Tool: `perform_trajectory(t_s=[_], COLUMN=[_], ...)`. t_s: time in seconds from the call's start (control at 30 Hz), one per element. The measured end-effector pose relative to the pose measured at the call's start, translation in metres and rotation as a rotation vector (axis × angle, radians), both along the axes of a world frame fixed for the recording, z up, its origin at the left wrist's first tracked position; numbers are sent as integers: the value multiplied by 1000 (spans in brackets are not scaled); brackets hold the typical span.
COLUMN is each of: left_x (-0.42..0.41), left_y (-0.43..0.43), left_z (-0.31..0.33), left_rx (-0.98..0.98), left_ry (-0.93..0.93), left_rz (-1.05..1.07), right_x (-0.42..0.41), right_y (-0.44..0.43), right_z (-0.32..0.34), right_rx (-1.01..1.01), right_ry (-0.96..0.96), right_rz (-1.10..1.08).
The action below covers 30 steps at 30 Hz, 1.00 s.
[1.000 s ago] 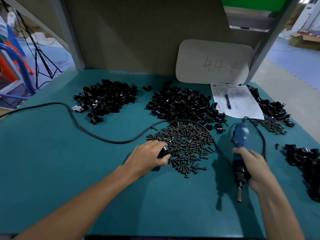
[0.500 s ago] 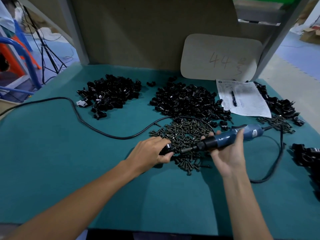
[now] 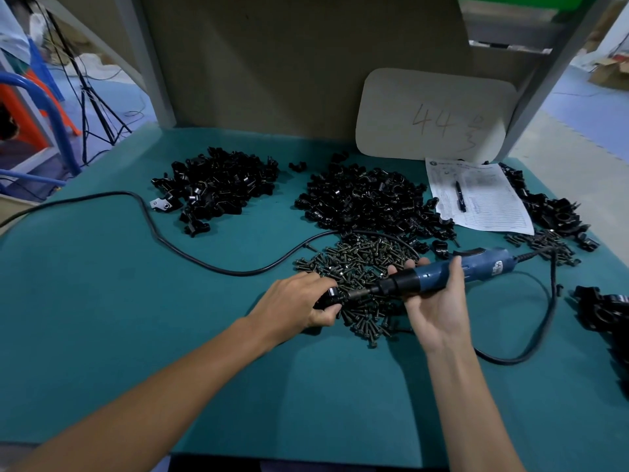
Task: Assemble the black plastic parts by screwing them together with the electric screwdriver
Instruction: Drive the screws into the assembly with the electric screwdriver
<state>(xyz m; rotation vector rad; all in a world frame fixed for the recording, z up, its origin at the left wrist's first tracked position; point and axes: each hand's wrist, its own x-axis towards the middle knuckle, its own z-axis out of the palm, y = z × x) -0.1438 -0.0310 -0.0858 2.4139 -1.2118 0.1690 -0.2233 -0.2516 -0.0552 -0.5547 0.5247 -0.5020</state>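
My left hand grips a small black plastic part at the near left edge of a heap of dark screws on the green table. My right hand holds the blue electric screwdriver lying almost level, its bit pointing left and touching the part. Most of the part is hidden under my fingers.
Two big heaps of black plastic parts lie behind: left heap, middle heap. More parts lie at the right edge and far right. A paper form with a pen and a card marked 44 stand at the back. The tool's black cable loops on the right.
My right hand swung the screwdriver from pointing down at the table to lying level, and brought its bit to the part in my left hand. The left hand stayed put.
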Motion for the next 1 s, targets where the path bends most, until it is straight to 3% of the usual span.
perform_trajectory(t_s=[0.27,0.63,0.8,1.0], left_x=[3,0,0,-4], left_y=[-1,0,0,-1], left_z=[-3,-1,-1,0], left_rx=[16,-34,-24,-3], left_ry=[30,-1,20,-97], left_rz=[-14,-33,-24,-65], right_x=[1,-2,-4,-9], right_y=[-3,2,1,-11], right_z=[-4,-7,-10,-13], right_rx=[-30,-231,-217,-227], right_ry=[69,15,-23,58], right_rz=[4,-29,20,47])
